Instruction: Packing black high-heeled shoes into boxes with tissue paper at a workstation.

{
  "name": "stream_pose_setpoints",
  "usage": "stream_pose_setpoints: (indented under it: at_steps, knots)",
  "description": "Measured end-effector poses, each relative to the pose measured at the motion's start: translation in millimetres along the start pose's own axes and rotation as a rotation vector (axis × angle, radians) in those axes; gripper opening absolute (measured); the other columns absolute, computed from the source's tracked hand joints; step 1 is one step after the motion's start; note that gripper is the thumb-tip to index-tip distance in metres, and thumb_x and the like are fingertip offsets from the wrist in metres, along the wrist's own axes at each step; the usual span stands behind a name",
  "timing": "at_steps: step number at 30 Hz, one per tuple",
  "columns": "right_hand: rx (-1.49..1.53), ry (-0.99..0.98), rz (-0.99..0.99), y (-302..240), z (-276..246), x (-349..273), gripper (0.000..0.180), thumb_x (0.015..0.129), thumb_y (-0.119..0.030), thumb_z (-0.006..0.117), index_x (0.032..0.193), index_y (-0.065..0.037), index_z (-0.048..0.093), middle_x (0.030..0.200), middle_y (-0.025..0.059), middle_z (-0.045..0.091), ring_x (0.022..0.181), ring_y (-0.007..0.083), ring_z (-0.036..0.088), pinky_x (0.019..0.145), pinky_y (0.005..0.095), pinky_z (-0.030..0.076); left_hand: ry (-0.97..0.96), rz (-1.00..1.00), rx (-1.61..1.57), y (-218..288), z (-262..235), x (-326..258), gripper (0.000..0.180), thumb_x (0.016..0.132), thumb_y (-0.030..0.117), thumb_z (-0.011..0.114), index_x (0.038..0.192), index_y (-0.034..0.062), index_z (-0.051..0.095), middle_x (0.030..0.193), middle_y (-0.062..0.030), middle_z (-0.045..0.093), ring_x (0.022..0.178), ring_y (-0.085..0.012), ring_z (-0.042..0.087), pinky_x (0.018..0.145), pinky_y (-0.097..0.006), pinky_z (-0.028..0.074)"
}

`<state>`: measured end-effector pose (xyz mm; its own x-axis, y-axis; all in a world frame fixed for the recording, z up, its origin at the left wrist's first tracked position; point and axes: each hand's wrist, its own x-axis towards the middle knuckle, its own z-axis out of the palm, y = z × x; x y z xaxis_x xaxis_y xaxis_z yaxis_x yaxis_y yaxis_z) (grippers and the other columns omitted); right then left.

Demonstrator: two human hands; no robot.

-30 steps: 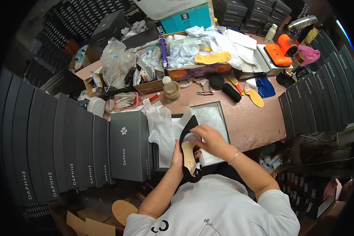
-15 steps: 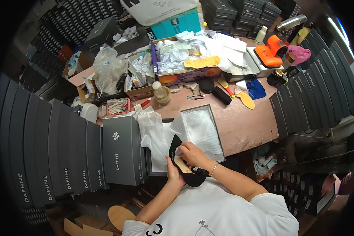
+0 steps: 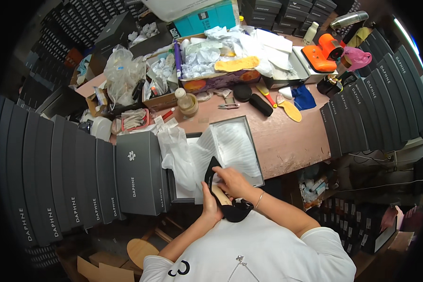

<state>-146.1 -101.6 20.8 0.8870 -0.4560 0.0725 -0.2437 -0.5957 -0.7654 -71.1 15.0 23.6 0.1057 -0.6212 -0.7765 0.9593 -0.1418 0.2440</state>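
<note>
A black women's shoe with a beige insole (image 3: 222, 195) is held slantwise close to my body, over the front edge of an open shoebox (image 3: 257, 162). My left hand (image 3: 211, 205) is wrapped round its side from the left and below. On the right, my right hand (image 3: 234, 182) bends its fingers against the shoe's inner edge; the fingertips are partly hidden. A black piece with a pale detail shows by my right wrist. White tissue paper (image 3: 174, 148) and ribbed white wrapping (image 3: 230, 141) lie in and over the box.
Grey shoeboxes stand at left (image 3: 138, 174) and right (image 3: 357, 113). Behind are a carton of crumpled paper (image 3: 221, 80), a glue bottle (image 3: 187, 103), small scissors (image 3: 229, 104), a brush (image 3: 266, 96), a yellow insole (image 3: 291, 112) and an orange device (image 3: 322, 58). A wooden stool (image 3: 143, 253) is below left.
The view has shifted slightly, so the bench items sit a little lower left. The shoe stays in my hands, a bit more upright, and my right fingers have moved slightly along its edge.
</note>
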Motion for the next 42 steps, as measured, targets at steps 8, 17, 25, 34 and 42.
stream_pose_setpoints:
  at_steps: [8, 17, 25, 34, 42]
  knots:
    - [0.049, 0.104, -0.013, -13, -7, 7, 0.046, 0.070, 0.002, 0.067, 0.114, -0.002, 0.053, 0.082, 0.0106, 0.060, 0.078, 0.0277, 0.059, 0.072, 0.0373, 0.049, -0.081, 0.030, -0.053, 4, 4, 0, 0.078, 0.086, 0.077, 0.024, 0.110, 0.0101, 0.054, 0.091, -0.0058, 0.057, 0.078, -0.0194, 0.057, 0.065, -0.033, 0.050]
    - [-0.247, 0.141, -0.135, 2, -47, 34, 0.042, 0.070, -0.008, 0.074, 0.109, -0.006, 0.057, 0.093, 0.0085, 0.060, 0.092, 0.0269, 0.057, 0.080, 0.0386, 0.044, 0.065, 0.040, -0.104, 20, 4, 15, 0.083, 0.086, 0.078, 0.022, 0.111, 0.0059, 0.054, 0.090, -0.0080, 0.059, 0.066, -0.0206, 0.056, 0.059, -0.034, 0.050]
    - [-0.138, 0.202, -0.135, 32, -45, 26, 0.026, 0.066, -0.005, 0.073, 0.086, -0.008, 0.057, 0.090, 0.0105, 0.058, 0.083, 0.0299, 0.056, 0.071, 0.0400, 0.043, 0.079, 0.038, -0.165, 25, -20, 30, 0.081, 0.087, 0.076, 0.023, 0.104, 0.0032, 0.054, 0.082, -0.0090, 0.055, 0.065, -0.0212, 0.054, 0.058, -0.034, 0.049]
    - [-0.576, -0.168, -0.368, 1, 9, 39, 0.013, 0.075, -0.022, 0.063, 0.077, -0.010, 0.057, 0.077, 0.0036, 0.058, 0.073, 0.0212, 0.060, 0.069, 0.0338, 0.042, 0.001, 0.187, -0.083, 14, 17, -8, 0.081, 0.088, 0.076, 0.024, 0.130, 0.0091, 0.043, 0.112, -0.0113, 0.056, 0.095, -0.0248, 0.058, 0.081, -0.039, 0.048]
    - [-0.391, 0.042, -0.172, 5, -41, 4, 0.021, 0.069, -0.009, 0.070, 0.087, -0.005, 0.059, 0.080, 0.0115, 0.060, 0.075, 0.0313, 0.061, 0.065, 0.0416, 0.049, 0.077, 0.142, -0.126, 20, -36, 14, 0.077, 0.089, 0.073, 0.024, 0.120, 0.0081, 0.052, 0.093, -0.0082, 0.057, 0.072, -0.0196, 0.055, 0.067, -0.037, 0.050]
